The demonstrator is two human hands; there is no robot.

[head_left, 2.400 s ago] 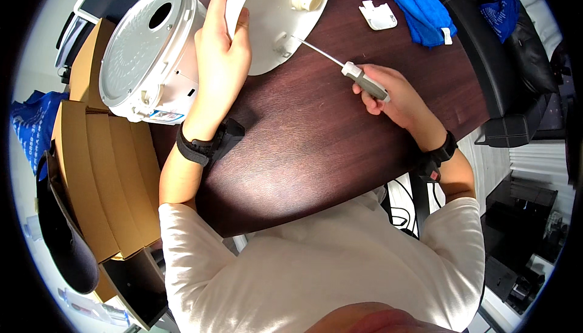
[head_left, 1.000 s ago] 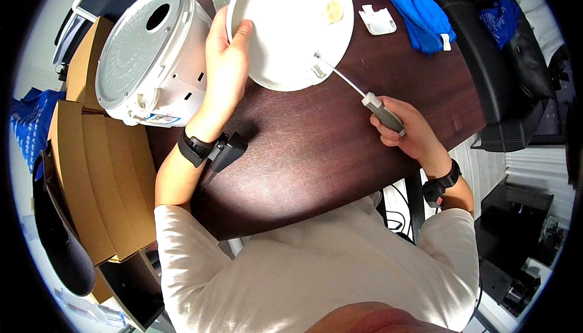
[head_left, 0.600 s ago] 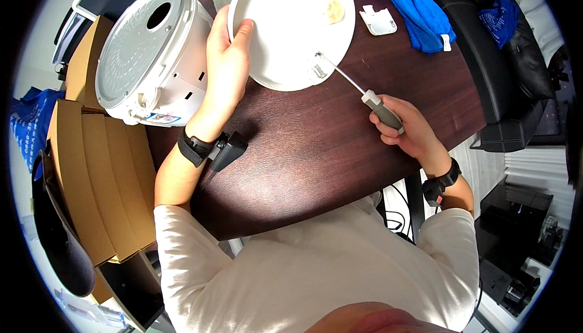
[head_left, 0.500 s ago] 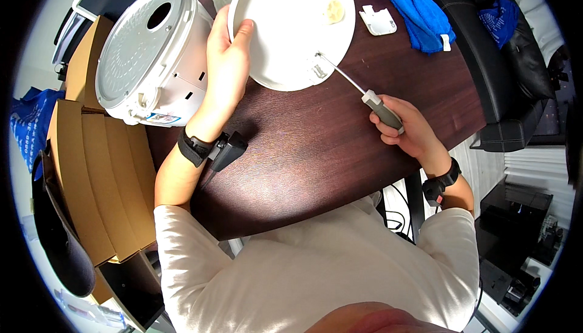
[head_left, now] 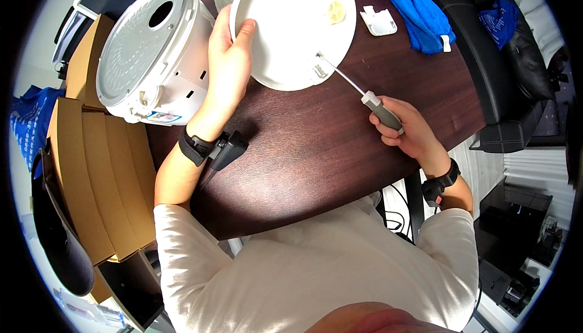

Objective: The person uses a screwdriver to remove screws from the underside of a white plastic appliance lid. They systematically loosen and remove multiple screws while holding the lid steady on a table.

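Dark wood-grain tabletop (head_left: 303,151) spread beneath a round white cover (head_left: 282,44), whose left edge the left hand (head_left: 231,59) gripped. Right of the cover, the right hand (head_left: 414,127) clasped a screwdriver (head_left: 381,109), tip at the cover's lower fitting (head_left: 319,70). Left of the cover sat a white drum-shaped appliance (head_left: 152,53).

A small rectangular label (head_left: 164,117), coloured blue and white, is fixed to the side wall of the white pot (head_left: 193,59); its print is too small to read. White lettering and digits run along the blue bag (head_left: 36,111) at the left edge, partly lost in the folds. The blue bundle (head_left: 499,23) on the black couch (head_left: 516,99) bears white printed characters, too small to read. A white tag (head_left: 446,43) projects from the blue towel (head_left: 413,14); any print on it is indistinct.
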